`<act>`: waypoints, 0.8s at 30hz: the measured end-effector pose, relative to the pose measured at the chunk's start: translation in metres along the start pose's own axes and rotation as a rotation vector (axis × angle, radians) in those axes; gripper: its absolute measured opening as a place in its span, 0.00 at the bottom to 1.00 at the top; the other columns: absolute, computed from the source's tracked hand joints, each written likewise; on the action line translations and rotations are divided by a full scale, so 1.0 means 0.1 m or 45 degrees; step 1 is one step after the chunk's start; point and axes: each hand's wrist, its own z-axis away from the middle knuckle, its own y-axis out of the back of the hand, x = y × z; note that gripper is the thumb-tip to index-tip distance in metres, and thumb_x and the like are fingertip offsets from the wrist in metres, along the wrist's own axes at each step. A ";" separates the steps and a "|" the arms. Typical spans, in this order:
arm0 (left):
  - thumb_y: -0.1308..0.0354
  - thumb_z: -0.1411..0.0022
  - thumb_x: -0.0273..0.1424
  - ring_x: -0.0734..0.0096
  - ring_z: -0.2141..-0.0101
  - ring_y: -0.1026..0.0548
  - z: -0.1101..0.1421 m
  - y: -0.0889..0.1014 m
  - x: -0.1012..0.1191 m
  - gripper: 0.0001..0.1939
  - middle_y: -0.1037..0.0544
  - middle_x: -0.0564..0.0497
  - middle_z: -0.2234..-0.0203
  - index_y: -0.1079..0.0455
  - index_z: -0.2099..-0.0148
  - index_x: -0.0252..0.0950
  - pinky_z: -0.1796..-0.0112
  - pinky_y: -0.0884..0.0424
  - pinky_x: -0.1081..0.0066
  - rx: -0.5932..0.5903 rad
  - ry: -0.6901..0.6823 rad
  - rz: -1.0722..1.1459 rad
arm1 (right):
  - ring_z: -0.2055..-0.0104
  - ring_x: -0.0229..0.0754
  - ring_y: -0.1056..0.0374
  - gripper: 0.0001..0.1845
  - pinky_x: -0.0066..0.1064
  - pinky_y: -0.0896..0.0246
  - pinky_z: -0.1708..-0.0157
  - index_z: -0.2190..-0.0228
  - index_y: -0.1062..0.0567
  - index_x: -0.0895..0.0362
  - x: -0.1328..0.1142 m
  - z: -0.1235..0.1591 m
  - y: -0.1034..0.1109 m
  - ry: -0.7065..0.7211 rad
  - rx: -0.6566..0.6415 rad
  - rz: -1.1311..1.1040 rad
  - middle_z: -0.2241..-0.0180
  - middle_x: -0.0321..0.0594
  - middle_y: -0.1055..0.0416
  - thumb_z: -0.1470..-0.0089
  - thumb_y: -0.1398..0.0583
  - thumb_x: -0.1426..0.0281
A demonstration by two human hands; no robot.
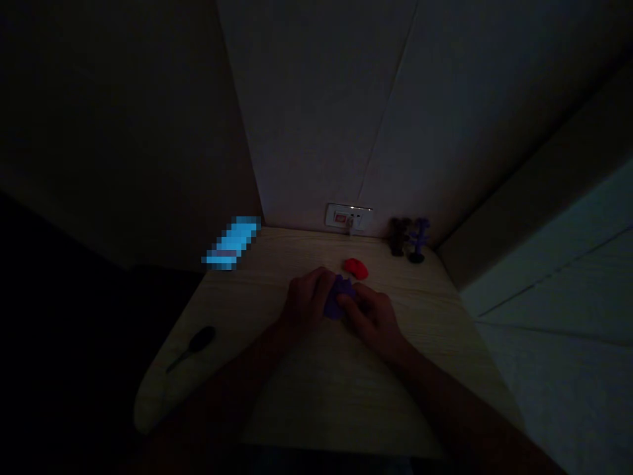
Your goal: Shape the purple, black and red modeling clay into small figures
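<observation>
Both hands meet above the middle of the wooden table around a flattened purple piece that looks like modelling clay. My left hand is closed on its left side, fingers curled over the edge. From the right, my right hand pinches it, with the thumb lying across its front. The piece has an uneven top edge, and the fingers hide part of it. Just beyond the hands lies a small red lump, also clay-like.
A glowing, pixelated rectangle stands at the back left. Near the left edge lies a dark oval thing with a thin stem. At the back right are a purple branching figure and a dark figure. A socket is on the wall.
</observation>
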 end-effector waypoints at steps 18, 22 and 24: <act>0.51 0.28 0.44 0.68 0.74 0.30 0.00 -0.05 -0.02 0.21 0.27 0.52 0.77 0.32 0.70 0.38 0.70 0.36 0.68 -0.051 0.039 0.056 | 0.79 0.36 0.46 0.28 0.28 0.51 0.80 0.75 0.31 0.54 0.05 -0.02 -0.02 -0.078 -0.017 -0.200 0.80 0.32 0.41 0.35 0.41 0.44; 0.55 0.26 0.48 0.70 0.77 0.35 -0.02 -0.07 -0.09 0.26 0.33 0.54 0.80 0.38 0.74 0.39 0.74 0.38 0.69 -0.038 0.082 0.126 | 0.80 0.35 0.47 0.29 0.29 0.52 0.80 0.76 0.33 0.54 0.01 -0.02 0.00 -0.055 -0.043 -0.155 0.82 0.31 0.42 0.34 0.42 0.45; 0.53 0.28 0.49 0.71 0.77 0.36 -0.03 -0.06 -0.12 0.26 0.36 0.55 0.80 0.40 0.75 0.39 0.74 0.39 0.70 -0.067 0.069 0.135 | 0.79 0.35 0.47 0.31 0.29 0.52 0.80 0.78 0.34 0.55 -0.01 -0.01 0.01 -0.037 -0.084 -0.127 0.82 0.31 0.43 0.35 0.42 0.44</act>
